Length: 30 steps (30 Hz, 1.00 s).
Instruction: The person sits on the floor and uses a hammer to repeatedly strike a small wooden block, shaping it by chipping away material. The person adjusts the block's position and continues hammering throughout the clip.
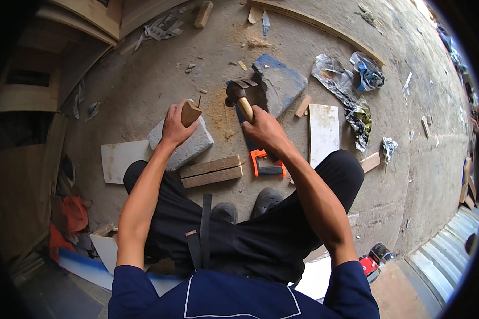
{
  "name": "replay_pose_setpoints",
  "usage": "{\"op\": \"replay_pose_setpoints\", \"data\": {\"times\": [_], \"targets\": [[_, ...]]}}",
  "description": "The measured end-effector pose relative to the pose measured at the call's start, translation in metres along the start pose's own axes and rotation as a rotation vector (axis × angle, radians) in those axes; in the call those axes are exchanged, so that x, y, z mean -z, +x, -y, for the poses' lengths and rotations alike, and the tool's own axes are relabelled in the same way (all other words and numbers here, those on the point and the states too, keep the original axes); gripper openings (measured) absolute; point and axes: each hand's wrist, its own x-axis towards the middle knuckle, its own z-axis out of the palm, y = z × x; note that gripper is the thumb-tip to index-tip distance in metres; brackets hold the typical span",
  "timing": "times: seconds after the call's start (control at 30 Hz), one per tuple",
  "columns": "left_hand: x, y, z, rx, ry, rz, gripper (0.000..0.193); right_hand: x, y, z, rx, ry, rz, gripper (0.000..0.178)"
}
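My left hand [175,127] is closed around a small wooden block [190,113]. A thin dark nail [199,101] sticks up from the block, just above a pale concrete block [189,146]; whether the two touch I cannot tell. In my right hand [264,129] is a claw hammer [244,106], gripped by its wooden handle, with its dark head raised to the right of the nail. Below the hammer, a handsaw [269,170] with an orange and black handle lies on the floor, its blade partly hidden by my right hand. Two wooden strips [212,171] lie side by side between my knees.
A blue-stained concrete slab [285,82] sits beyond the hammer. White boards [324,133] lie to either side. Crumpled wrappers [368,74] and sawdust [218,109] are scattered on the floor. Wooden cabinetry [85,21] stands at far left; a red tool [371,268] is behind my right elbow.
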Motion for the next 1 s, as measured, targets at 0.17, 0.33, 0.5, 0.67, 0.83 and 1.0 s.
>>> {"op": "replay_pose_setpoints", "data": {"times": [0.17, 0.33, 0.5, 0.67, 0.83, 1.0], "targets": [[-0.021, -0.003, 0.025, 0.027, -0.021, 0.088, 0.052, 0.001, -0.006, 0.019, -0.062, 0.039, 0.062, 0.029], [-0.036, 0.002, 0.019, 0.131, 0.145, 0.019, 0.064, -0.005, -0.001, 0.003, 0.033, -0.060, -0.016, 0.029], [-0.043, -0.006, 0.020, 0.340, 0.216, 0.246, 0.077, -0.005, -0.004, -0.004, 0.037, -0.067, -0.041, 0.027], [-0.056, -0.018, 0.015, 0.207, 0.301, 0.294, 0.077, -0.007, -0.002, -0.014, -0.045, -0.040, 0.012, 0.030], [-0.074, -0.029, 0.013, 0.150, 0.333, 0.287, 0.070, -0.012, -0.004, -0.016, -0.128, -0.003, 0.061, 0.029], [-0.083, -0.028, 0.016, 0.061, 0.344, 0.168, 0.067, -0.022, -0.003, -0.024, -0.196, 0.090, 0.033, 0.033]]}}
